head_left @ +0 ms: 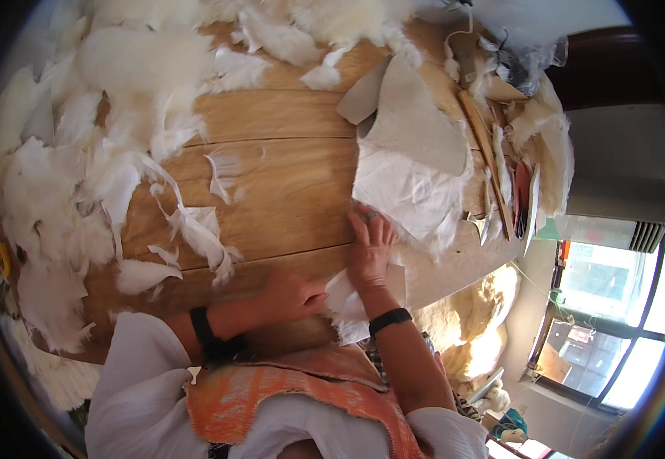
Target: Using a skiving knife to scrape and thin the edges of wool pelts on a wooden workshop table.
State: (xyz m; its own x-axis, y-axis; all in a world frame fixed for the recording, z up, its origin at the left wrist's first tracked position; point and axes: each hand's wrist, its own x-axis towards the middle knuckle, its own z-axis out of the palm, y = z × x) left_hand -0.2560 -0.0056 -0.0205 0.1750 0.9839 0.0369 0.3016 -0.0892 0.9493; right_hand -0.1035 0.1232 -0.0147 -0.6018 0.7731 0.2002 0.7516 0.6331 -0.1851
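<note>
My right hand (370,245) lies flat with fingers spread on a white fur hide piece (405,191), skin side up, at the right of the wooden table (286,176). Its lower edge reaches the table's near edge. My left hand (292,294) is curled at that near edge and pinches the lower corner of the hide (341,300). What else sits inside the fist is hidden. Both wrists wear black bands.
Several white fur scraps (80,176) cover the table's left and far side. More hide pieces, grey pattern shapes (412,115) and a long wooden stick (485,149) are stacked at the right. Cream fur (470,321) hangs below the table. A window (615,321) is at lower right.
</note>
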